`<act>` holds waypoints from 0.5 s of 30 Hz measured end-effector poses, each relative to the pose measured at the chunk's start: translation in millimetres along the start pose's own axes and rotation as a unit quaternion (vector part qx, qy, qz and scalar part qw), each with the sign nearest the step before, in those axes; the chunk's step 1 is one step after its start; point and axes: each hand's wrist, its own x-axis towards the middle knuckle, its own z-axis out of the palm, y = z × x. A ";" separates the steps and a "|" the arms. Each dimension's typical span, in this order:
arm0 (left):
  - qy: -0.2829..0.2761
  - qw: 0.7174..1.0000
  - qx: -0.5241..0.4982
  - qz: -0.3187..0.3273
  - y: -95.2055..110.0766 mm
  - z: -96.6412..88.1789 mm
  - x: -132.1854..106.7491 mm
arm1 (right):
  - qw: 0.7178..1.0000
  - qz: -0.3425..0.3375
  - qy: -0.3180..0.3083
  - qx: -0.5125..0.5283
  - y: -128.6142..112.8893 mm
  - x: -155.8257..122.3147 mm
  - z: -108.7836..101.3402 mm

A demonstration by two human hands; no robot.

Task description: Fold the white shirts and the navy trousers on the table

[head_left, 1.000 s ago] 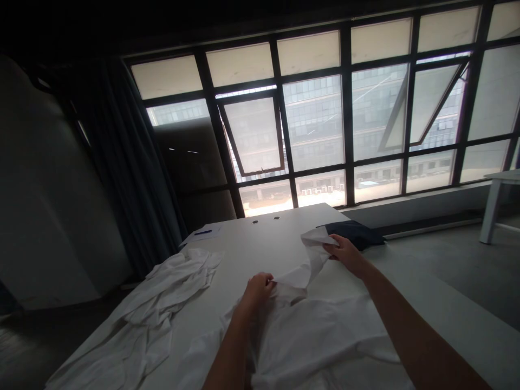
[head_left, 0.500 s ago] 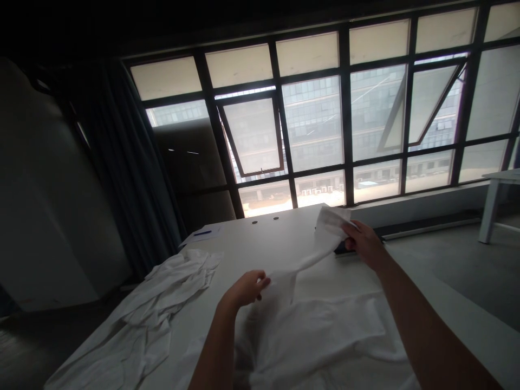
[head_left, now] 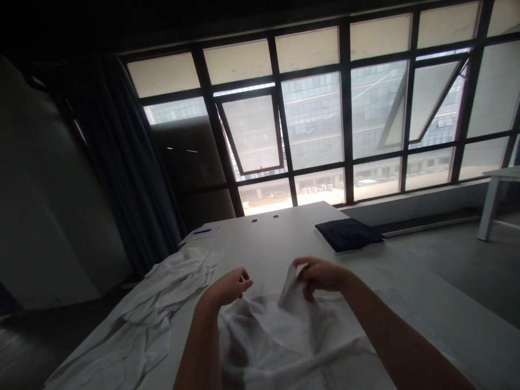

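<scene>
A thin white cloth garment (head_left: 280, 346) lies bunched and wrinkled on the near part of the white table (head_left: 247, 249). My right hand (head_left: 323, 276) is closed on a raised fold of it, which hangs from the thumb and fingertips. To the left, my left hand (head_left: 229, 286) has its fingers curled together in a pinch at the garment's far edge. Exactly what lies between those fingertips is hard to see. Blur softens the cloth between the two hands, and the garment's kind is not clear.
A heap of crumpled white cloth (head_left: 162, 303) covers the table's left side. Farther off are a dark folded fabric (head_left: 349, 234) at the right edge and a blue pen (head_left: 202, 231) on paper. Windows (head_left: 312, 124) stand behind, with a dark curtain (head_left: 125, 157) at left.
My right hand has come back toward me and to the left with the cloth, uncovering the dark folded fabric. My left hand has shifted slightly left, and the stretched cloth has slackened.
</scene>
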 end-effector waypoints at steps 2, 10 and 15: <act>0.020 1.000 0.003 0.008 0.6 -3.6 -1.6 | 0.972 -0.134 0.185 0.060 9.2 15.7 -9.7; 0.034 0.998 0.051 -0.016 -4.8 4.4 10.4 | 0.952 -0.013 0.180 -0.245 44.1 17.8 -37.9; -0.037 0.993 0.100 -0.055 -23.3 35.5 31.2 | 0.908 0.065 0.109 -0.399 76.5 21.0 0.9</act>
